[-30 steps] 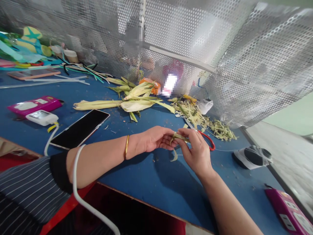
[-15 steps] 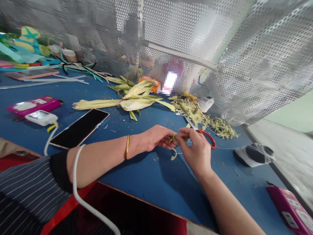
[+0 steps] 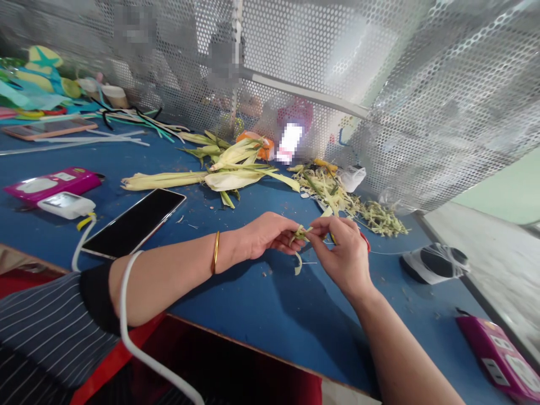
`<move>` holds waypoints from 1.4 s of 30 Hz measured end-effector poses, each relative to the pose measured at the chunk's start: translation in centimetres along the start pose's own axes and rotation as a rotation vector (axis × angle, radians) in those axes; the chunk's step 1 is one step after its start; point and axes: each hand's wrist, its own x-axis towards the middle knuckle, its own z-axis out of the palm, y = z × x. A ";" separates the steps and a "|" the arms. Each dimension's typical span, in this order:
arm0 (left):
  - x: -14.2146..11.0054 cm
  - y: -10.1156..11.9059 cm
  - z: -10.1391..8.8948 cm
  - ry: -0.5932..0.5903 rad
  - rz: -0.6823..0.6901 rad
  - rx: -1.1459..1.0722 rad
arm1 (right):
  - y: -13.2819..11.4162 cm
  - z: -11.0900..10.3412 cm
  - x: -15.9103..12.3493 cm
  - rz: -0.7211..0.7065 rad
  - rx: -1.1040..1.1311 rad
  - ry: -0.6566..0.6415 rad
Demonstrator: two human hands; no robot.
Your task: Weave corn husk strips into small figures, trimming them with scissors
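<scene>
A grey perforated screen (image 3: 320,50) stands along the far side of a blue table (image 3: 248,315). On the table, near the screen, lies a loose heap of pale green corn husks (image 3: 230,181), and to the right of it spreads a pile of shredded husk (image 3: 333,194). In front of these, the left hand (image 3: 272,233) and right hand (image 3: 343,253) meet above the table. A dark phone (image 3: 137,222) lies beyond the left forearm, a purple power strip (image 3: 498,354) sits at the right edge, and a black spool (image 3: 436,262) partly wrapped in white lies near that edge. The scissors (image 3: 365,242) show only part of a red handle behind the right hand. A gold bracelet (image 3: 216,252) circles the left wrist. The small twist of husk (image 3: 300,233) is between the hands: the left fingers are curled around it, while the right thumb and forefinger pinch its near side. A curled strip (image 3: 298,264) hangs below. Thinnest of all, a pale thread (image 3: 386,253) runs from the spool toward the right hand.
</scene>
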 end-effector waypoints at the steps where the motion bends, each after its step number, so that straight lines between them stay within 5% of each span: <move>1: 0.0 -0.1 0.1 0.004 0.002 0.011 | -0.2 0.2 -0.1 0.036 0.006 0.007; 8: 0.2 -0.6 0.1 0.028 -0.017 0.030 | -0.9 1.6 -0.7 0.117 -0.009 -0.033; 12: 0.3 -0.3 -0.3 -0.055 0.038 0.000 | -0.9 1.2 -0.5 0.185 0.075 -0.025; 18: 0.2 -0.1 -0.7 -0.125 0.042 -0.020 | -1.1 0.9 -0.4 0.434 0.265 0.004; 26: 0.0 -0.5 -0.2 -0.072 0.073 0.126 | -0.7 0.5 -0.1 0.381 0.285 -0.127; 32: -0.2 -1.0 0.1 -0.140 0.056 0.282 | -0.3 0.6 0.0 0.535 0.519 -0.267; 38: -0.7 -0.5 0.4 -0.187 0.039 0.300 | -0.4 0.8 0.2 0.665 0.721 -0.089; 42: -0.9 -0.3 0.6 -0.215 0.032 0.344 | -0.8 0.7 0.2 0.631 0.724 -0.108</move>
